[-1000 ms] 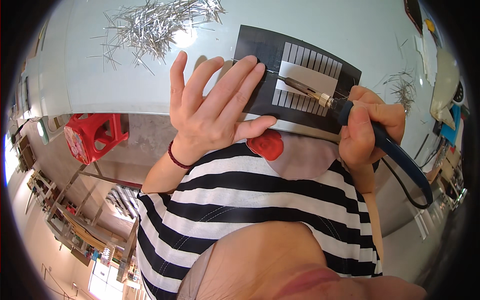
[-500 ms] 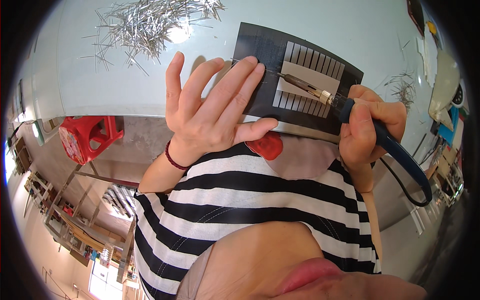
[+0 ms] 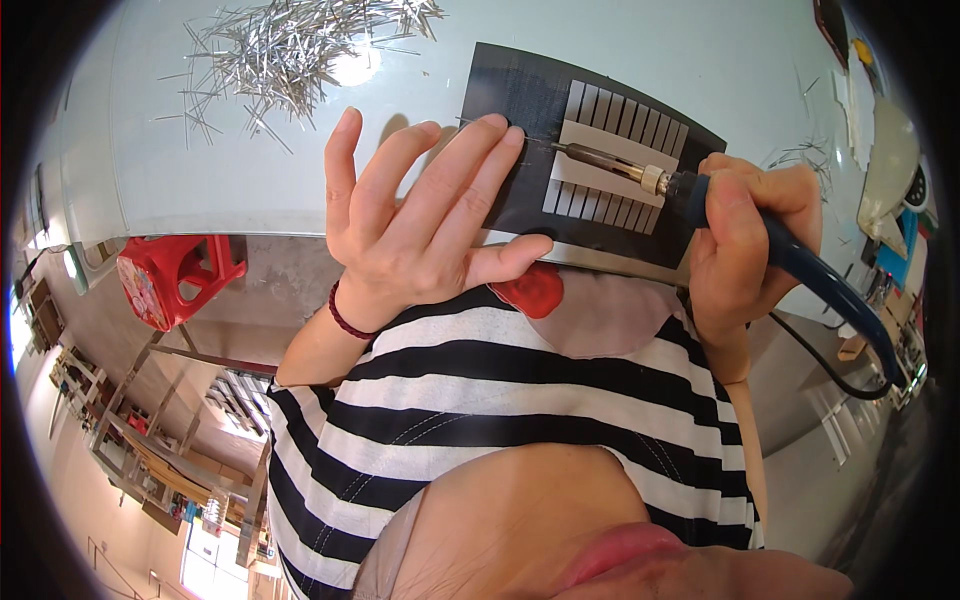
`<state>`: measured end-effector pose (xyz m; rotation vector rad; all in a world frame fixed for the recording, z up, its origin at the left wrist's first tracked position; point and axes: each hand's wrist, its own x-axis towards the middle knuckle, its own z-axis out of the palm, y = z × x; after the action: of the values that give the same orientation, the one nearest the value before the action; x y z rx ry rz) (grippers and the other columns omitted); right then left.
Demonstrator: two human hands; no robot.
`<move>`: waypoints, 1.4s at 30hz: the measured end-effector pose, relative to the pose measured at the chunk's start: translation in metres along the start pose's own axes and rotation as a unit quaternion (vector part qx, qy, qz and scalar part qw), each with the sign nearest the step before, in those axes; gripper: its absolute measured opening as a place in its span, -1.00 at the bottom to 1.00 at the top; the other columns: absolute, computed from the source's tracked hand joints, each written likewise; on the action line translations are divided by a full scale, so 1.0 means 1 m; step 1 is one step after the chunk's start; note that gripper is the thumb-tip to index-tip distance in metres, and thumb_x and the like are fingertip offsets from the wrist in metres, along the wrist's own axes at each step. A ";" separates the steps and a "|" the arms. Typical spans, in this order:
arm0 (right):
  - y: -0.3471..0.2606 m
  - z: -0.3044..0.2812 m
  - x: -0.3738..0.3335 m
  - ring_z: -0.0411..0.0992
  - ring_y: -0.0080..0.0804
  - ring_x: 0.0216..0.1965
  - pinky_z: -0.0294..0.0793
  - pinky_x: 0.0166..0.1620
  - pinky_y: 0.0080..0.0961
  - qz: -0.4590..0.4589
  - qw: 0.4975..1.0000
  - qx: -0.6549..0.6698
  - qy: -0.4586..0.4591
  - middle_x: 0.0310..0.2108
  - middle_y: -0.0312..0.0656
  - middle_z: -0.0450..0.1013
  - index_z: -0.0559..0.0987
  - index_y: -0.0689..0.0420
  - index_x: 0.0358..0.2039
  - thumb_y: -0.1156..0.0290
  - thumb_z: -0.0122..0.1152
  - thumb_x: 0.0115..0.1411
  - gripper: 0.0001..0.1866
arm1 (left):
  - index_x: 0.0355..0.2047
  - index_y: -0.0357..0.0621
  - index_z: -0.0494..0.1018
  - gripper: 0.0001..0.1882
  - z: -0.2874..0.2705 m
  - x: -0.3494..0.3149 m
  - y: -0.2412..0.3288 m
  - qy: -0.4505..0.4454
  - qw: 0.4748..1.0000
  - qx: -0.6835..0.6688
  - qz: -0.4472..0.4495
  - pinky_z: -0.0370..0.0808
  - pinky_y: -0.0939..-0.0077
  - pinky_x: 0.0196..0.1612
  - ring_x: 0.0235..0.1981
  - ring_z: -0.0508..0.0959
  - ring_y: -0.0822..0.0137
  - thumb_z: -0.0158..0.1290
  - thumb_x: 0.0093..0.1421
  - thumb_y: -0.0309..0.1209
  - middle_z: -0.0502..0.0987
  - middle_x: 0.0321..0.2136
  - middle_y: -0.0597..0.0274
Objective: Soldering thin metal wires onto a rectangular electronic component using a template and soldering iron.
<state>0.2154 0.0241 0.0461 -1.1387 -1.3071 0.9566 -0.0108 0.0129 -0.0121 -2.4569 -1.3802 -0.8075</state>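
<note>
A blue-handled soldering iron (image 3: 630,170) is gripped in my right hand (image 3: 750,235), its metal barrel pointing left across a black board (image 3: 505,80). Pale strips and a plain pale band form a patterned panel (image 3: 610,155) on the board, partly behind the iron. My left hand (image 3: 420,210) is open, fingers spread, with two fingertips pressing on the board's left part. Under them runs a thin metal wire (image 3: 540,140), its right end close to the iron's tip; whether they touch I cannot tell. My left thumb rests by the board's near edge.
A heap of thin metal wires (image 3: 290,60) lies on the pale table (image 3: 200,185) at the far left. More loose wires (image 3: 808,155) lie at the right, near other items. A red stool (image 3: 180,275) stands below the table at left. The iron's black cord (image 3: 820,360) trails at the right.
My right hand and the iron's handle have shifted slightly right, and the barrel lies a little flatter. The iron's tip has moved slightly left. My left hand stays nearly in place.
</note>
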 end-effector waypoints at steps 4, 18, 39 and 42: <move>-0.002 0.000 0.004 0.30 -0.71 -0.57 0.30 -0.50 -0.69 -0.020 0.999 -0.044 -0.004 -0.55 -0.25 0.43 0.39 0.25 -0.43 0.70 0.22 0.18 -0.83 | -0.19 0.07 0.72 -0.31 -0.001 -0.001 -0.001 0.004 1.000 0.003 -0.001 0.21 0.10 0.34 -0.12 0.46 0.26 -0.16 0.28 0.33 0.68 -0.22 0.48; 0.005 -0.001 -0.002 0.28 -0.73 -0.56 0.28 -0.48 -0.71 0.022 0.999 -0.019 0.012 -0.54 -0.28 0.45 0.42 0.22 -0.45 0.60 0.26 0.19 -0.83 | -0.19 -0.03 0.71 -0.28 0.001 -0.002 -0.001 0.025 1.000 -0.002 -0.011 0.25 0.11 0.31 -0.18 0.49 0.23 -0.13 0.25 0.33 0.67 -0.23 0.36; 0.036 -0.051 -0.009 0.48 -0.24 -0.10 0.44 -0.01 -0.42 -0.208 0.939 -0.260 -0.084 -0.27 -0.21 0.63 0.63 0.15 -0.11 0.42 0.35 0.24 -0.78 | 0.03 -0.21 0.53 -0.49 0.002 0.006 0.029 -0.101 0.974 -0.152 0.137 0.22 -0.09 0.35 0.11 0.48 0.22 0.12 0.22 -0.09 0.51 0.13 0.26; 0.035 -0.058 -0.012 0.47 -0.19 -0.06 0.36 0.02 -0.32 -0.199 0.908 -0.350 -0.113 -0.29 -0.27 0.63 0.68 0.06 -0.14 0.37 0.43 0.14 -0.74 | 0.02 -0.20 0.55 -0.54 0.003 0.000 0.028 -0.087 0.977 -0.151 0.123 0.21 -0.10 0.36 0.08 0.50 0.23 0.18 0.19 -0.20 0.53 0.10 0.27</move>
<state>0.2755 0.0149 0.0139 -1.2271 -2.0750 0.3064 0.0135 -0.0014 -0.0121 -2.9203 -1.0335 -0.8097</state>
